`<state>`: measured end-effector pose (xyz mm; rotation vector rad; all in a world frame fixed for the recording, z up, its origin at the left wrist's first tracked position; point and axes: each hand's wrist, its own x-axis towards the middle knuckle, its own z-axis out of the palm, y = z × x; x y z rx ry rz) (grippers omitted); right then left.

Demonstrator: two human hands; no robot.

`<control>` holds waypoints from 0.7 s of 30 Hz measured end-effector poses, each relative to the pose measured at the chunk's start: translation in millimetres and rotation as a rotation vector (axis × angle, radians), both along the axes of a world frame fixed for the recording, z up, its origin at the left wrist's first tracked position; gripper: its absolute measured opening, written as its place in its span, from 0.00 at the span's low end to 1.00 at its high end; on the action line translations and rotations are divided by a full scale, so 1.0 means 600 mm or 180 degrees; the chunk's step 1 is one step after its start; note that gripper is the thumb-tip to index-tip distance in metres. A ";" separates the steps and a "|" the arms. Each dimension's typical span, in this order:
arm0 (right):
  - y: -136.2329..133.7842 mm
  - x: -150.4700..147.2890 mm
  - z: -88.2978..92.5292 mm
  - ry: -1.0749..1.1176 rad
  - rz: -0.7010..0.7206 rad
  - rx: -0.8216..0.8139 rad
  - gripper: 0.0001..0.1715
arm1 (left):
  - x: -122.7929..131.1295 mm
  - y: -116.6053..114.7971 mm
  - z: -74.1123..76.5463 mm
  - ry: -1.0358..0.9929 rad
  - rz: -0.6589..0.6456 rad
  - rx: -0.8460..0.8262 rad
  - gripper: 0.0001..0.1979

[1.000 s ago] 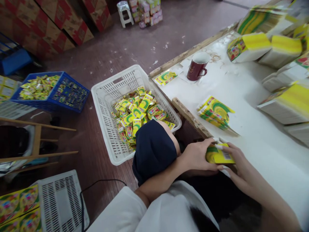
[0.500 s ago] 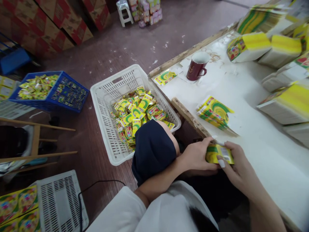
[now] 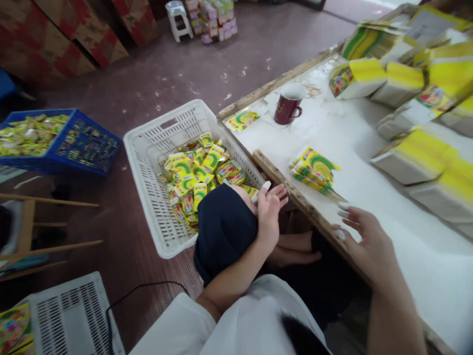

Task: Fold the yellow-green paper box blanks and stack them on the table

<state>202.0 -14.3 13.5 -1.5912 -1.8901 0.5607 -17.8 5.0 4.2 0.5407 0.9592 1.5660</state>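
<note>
From my station I have the cartons (image 3: 314, 170) on the table (image 3: 417, 246), a small yellow-and-green pile just beyond its wooden edge (image 3: 312, 209), the pieces fanned slightly out of line. One pointed end sticks out toward my right hand (image 3: 343, 223). That hand is half spread, thumb and fingers parted with a gap between them, and I see nothing in it. Its upper fingertips are right by that pointed end; whether they touch, I cannot tell. White coverings show on some fingertips.

My left hand (image 3: 271, 209) is raised just beyond the knee (image 3: 225, 222), between the basket (image 3: 142, 182) and the table's edge. Its fingers are loosely spread and I see nothing pinched in them; one tip there is white too.

The basket, white and slotted, stands on the floor against the table side, with a heap of yellow packets (image 3: 201, 172) inside. Up the table I have a dark red mug (image 3: 286, 106), a flat yellow piece (image 3: 242, 120) near it, and some bands (image 3: 312, 90) behind. Stacks (image 3: 414, 155) of yellow-topped cards fill the far right.

Out on the floor, a blue crate (image 3: 88, 143) of packets sits to the left. Farther back are a white stool (image 3: 178, 19) and cardboard boxes (image 3: 66, 39).
</note>
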 end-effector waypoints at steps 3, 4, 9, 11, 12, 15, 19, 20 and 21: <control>0.025 -0.035 0.017 -0.0029 -0.0343 0.0007 0.11 | 0.014 -0.008 -0.008 -0.0002 -0.0518 -0.0328 0.29; 0.038 -0.042 0.020 -0.0054 -0.0476 0.0052 0.08 | 0.018 -0.009 -0.010 0.0027 -0.0626 -0.0309 0.26; 0.119 -0.050 0.020 -0.0227 -0.0934 0.0221 0.10 | 0.024 -0.005 -0.015 0.0101 -0.0645 -0.0319 0.20; 0.144 -0.054 0.014 -0.0480 -0.1070 0.0099 0.15 | 0.025 -0.004 -0.017 0.0124 -0.0621 -0.0332 0.19; 0.153 -0.056 0.011 -0.0609 -0.1114 0.0009 0.17 | 0.026 -0.004 -0.018 0.0128 -0.0616 -0.0336 0.19; 0.169 -0.059 0.001 -0.0784 -0.1197 -0.0171 0.18 | 0.031 -0.005 -0.021 0.0167 -0.0617 -0.0351 0.19; 0.178 -0.053 -0.009 -0.0774 -0.1211 -0.0257 0.20 | 0.038 -0.009 -0.030 0.0280 -0.0755 -0.0372 0.19; 0.179 -0.053 -0.010 -0.0753 -0.1233 -0.0266 0.21 | 0.039 -0.009 -0.033 0.0293 -0.0787 -0.0361 0.19; 0.179 -0.053 -0.009 -0.0708 -0.1267 -0.0267 0.22 | 0.039 -0.010 -0.035 0.0302 -0.0812 -0.0338 0.21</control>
